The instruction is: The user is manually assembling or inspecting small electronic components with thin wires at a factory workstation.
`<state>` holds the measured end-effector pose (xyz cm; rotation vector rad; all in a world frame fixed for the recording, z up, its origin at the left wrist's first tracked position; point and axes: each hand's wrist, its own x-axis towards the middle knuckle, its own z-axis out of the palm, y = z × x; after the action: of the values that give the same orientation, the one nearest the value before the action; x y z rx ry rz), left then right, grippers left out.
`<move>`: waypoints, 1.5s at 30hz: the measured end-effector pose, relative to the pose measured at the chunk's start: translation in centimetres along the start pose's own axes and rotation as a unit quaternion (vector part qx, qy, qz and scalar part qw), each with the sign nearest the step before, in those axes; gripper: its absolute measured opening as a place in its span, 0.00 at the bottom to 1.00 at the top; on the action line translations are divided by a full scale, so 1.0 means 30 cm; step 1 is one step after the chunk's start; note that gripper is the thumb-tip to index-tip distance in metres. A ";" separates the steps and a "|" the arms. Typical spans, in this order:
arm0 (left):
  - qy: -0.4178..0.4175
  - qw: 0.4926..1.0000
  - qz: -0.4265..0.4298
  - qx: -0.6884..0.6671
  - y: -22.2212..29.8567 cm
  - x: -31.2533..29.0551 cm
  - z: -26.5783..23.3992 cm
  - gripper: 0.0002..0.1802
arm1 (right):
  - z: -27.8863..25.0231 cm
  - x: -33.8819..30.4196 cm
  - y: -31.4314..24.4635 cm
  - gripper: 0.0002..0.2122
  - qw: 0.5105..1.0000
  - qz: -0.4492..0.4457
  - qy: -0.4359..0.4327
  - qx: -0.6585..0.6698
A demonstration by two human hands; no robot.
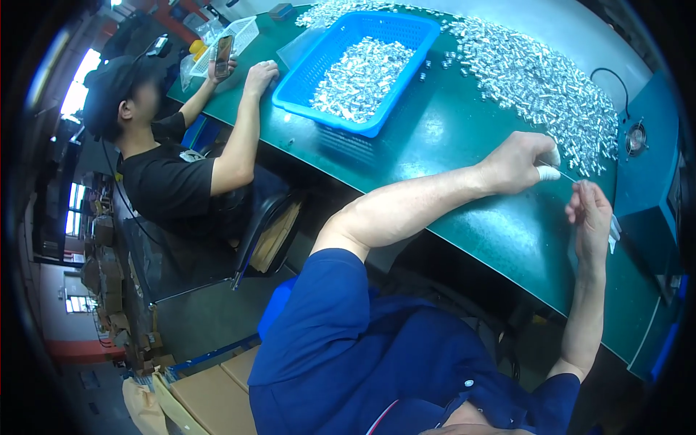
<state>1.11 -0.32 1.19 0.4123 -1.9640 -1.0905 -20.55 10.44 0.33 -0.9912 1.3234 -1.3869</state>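
Observation:
My left hand is held above the green table with its fingers bent, and white coverings wrap the thumb and a fingertip. From that thumb a thin white strip runs across to my right hand, whose thumb and finger pinch its end. Whether my left fingers grip anything is hidden. Just beyond both hands lies a large heap of small shiny silver metal cylinders. A crumpled white piece shows behind my right wrist.
A blue plastic basket of similar pieces stands on the table. A blue machine with a fan borders the right side. At left a seated co-worker holds a phone, near a white basket.

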 end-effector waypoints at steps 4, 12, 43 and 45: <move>-0.001 0.988 -0.128 -0.087 -0.044 0.009 0.016 0.11 | 0.042 -0.019 -0.024 0.10 0.957 -0.229 0.039 -0.173; -0.013 0.994 -0.060 0.087 -0.022 0.019 0.012 0.10 | 0.022 0.026 -0.028 0.14 0.977 -0.137 0.025 -0.159; 0.033 0.883 0.045 0.465 0.093 -0.059 -0.267 0.09 | -0.053 0.021 -0.021 0.13 0.969 -0.217 0.056 -0.102; 0.067 0.841 0.053 0.535 0.135 -0.036 -0.388 0.08 | -0.063 0.012 -0.023 0.12 0.977 -0.196 0.056 -0.059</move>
<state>11.42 -3.66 7.18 0.9066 -2.2680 0.2249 -22.54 10.52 0.82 -1.3248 1.3525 -1.6932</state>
